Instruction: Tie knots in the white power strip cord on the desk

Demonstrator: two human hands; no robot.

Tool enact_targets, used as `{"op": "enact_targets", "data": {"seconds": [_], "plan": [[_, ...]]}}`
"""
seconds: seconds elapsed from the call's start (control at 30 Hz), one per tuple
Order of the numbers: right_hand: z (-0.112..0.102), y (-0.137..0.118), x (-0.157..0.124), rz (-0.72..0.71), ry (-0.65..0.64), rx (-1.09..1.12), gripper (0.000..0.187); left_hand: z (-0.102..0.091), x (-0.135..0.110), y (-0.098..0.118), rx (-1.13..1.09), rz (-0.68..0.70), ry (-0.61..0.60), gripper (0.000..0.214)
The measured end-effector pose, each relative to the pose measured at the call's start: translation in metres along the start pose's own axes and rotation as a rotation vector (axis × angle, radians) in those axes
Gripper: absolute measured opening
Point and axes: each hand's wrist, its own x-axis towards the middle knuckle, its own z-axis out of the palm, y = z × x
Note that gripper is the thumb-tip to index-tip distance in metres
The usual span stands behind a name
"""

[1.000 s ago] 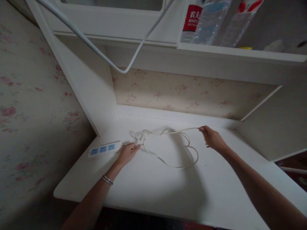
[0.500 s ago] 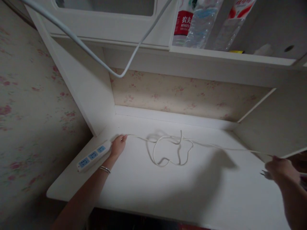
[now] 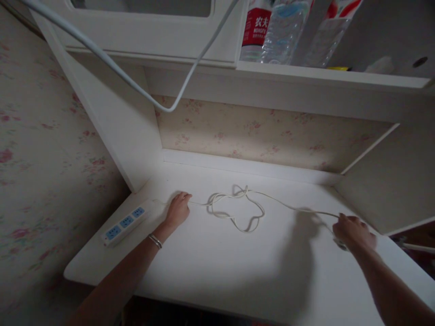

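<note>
A white power strip (image 3: 126, 222) with blue sockets lies at the left of the white desk (image 3: 210, 267). From it runs a thin white cord (image 3: 275, 199), which lies in loose, tangled loops on the middle of the desk. My left hand (image 3: 178, 209), with a silver bangle on the wrist, is closed around the cord between the strip and the loops. At the right, my right hand (image 3: 353, 232) grips the cord's other stretch, low over the desk. Partly hidden under that hand is a plug (image 3: 340, 245).
A thick white cable (image 3: 170, 108) hangs in front of the cabinet, close to the camera. Above the desk a shelf (image 3: 326, 76) holds plastic bottles (image 3: 284, 34). Side panels and flowered wallpaper (image 3: 234, 127) bound the desk at the back and left.
My right hand has moved left and inward with the cord. My left hand has slid right along it, away from the power strip. The loops have shifted left and become flatter.
</note>
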Motion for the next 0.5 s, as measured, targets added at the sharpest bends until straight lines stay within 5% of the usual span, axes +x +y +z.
{"op": "enact_targets", "data": {"seconds": [0.3, 0.5], "plan": [[0.002, -0.190, -0.027, -0.606, -0.110, 0.141, 0.050, 0.040, 0.046, 0.067, -0.318, 0.094, -0.288, 0.025], [0.014, -0.246, -0.016, -0.690, -0.125, 0.158, 0.047, 0.037, 0.036, 0.078, -0.412, 0.076, -0.383, 0.032]]}}
